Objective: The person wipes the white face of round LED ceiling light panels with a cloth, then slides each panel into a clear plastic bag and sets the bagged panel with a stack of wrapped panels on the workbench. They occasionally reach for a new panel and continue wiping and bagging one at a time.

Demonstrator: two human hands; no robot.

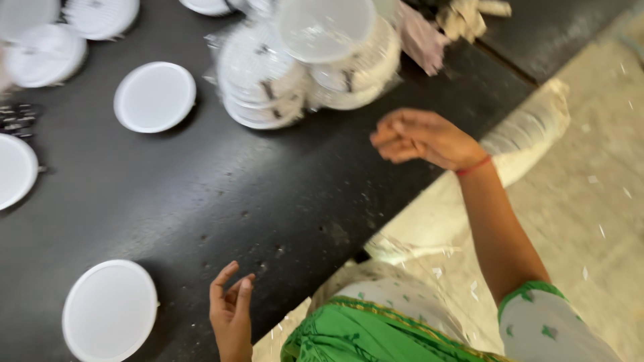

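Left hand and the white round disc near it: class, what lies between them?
Head view: only bare black tabletop lies between the left hand and the white disc.

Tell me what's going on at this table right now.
A person stands at a dark table scattered with round white discs. Both hands are empty: the left hand hovers open near a white disc at the table's near edge, and the right hand hangs, fingers loosely curled, beside a plastic-wrapped bundle of discs.
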